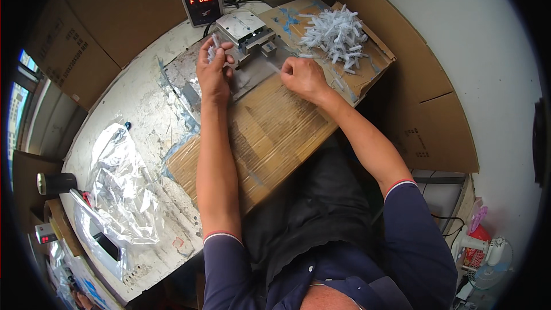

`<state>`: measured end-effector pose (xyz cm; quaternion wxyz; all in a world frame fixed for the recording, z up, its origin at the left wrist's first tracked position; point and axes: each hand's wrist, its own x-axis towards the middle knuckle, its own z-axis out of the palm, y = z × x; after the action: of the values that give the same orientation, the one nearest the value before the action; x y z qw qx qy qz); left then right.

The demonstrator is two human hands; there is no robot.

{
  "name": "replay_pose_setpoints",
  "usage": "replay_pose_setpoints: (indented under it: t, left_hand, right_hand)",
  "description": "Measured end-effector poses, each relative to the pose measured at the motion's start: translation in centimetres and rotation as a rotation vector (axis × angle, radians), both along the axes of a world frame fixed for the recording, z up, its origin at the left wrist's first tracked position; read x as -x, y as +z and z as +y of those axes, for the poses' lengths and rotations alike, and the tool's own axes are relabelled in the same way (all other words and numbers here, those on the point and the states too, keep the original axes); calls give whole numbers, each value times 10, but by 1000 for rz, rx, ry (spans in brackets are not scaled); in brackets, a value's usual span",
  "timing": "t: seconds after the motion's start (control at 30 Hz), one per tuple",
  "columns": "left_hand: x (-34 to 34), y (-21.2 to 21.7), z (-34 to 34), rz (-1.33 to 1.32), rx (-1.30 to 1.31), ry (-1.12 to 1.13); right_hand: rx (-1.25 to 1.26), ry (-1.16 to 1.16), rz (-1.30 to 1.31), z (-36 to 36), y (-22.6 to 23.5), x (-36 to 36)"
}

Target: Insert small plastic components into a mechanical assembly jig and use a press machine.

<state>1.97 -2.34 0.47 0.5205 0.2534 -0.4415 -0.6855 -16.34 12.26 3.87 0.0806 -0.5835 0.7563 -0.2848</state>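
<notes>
My left hand (213,80) is closed around several small clear plastic pieces (212,50), just left of a small metal fixture (256,40). On the fixture's other side, my right hand (306,79) is pinched with its fingertips toward the fixture. A blurred, pale clear plastic piece (273,67) sticks out from those fingers. Beyond my right hand lies a heap of short clear plastic pieces (336,35) on the cardboard, with a few loose ones beside it.
A box with a red digital display (201,0) stands behind the fixture, with black cables near it. Taped cardboard (275,135) covers the near work surface. Clear plastic bags (123,189) and a dark cylinder (56,183) lie at the left. Cardboard walls (425,109) border the right.
</notes>
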Motion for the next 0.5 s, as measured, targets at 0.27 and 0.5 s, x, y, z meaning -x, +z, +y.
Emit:
replay_pose_setpoints:
  t: [0.27, 0.5]
  left_hand:
    - [-16, -5, -17, 310, -129, -216]
    - [-19, -4, -14, 160, -103, -53]
  right_hand:
    - [111, -57, -202, -41, -20, 3]
    - [110, -113, -247, -56, -24, 0]
